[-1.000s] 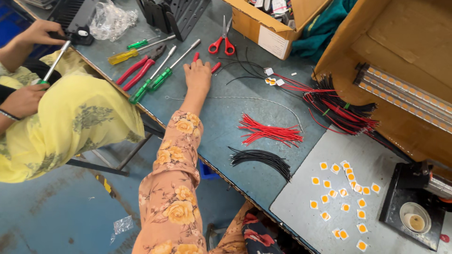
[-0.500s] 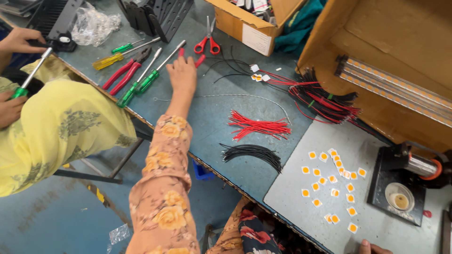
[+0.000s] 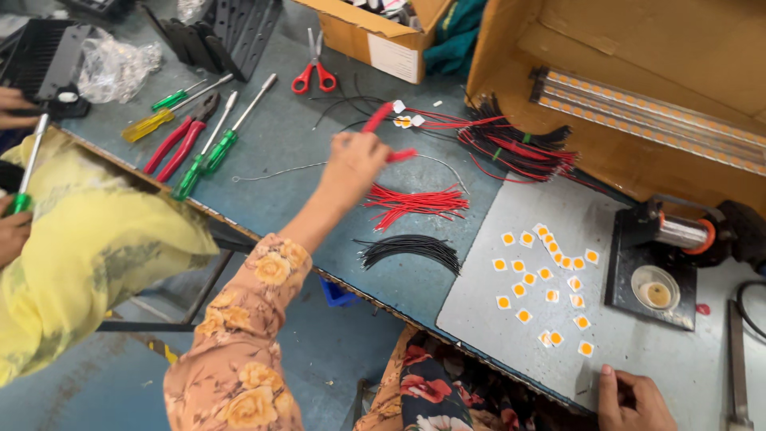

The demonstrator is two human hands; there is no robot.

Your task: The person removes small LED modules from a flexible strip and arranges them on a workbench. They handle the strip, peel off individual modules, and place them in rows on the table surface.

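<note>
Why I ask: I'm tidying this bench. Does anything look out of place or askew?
Two small white squares lie apart by the tangled red and black wire bundle, away from the rest scattered on the grey sheet. Nothing looks spilled or broken.

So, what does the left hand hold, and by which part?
The left hand holds a red-handled tool by its handles; the tool's kind is unclear. The right hand holds nothing visible.
</note>
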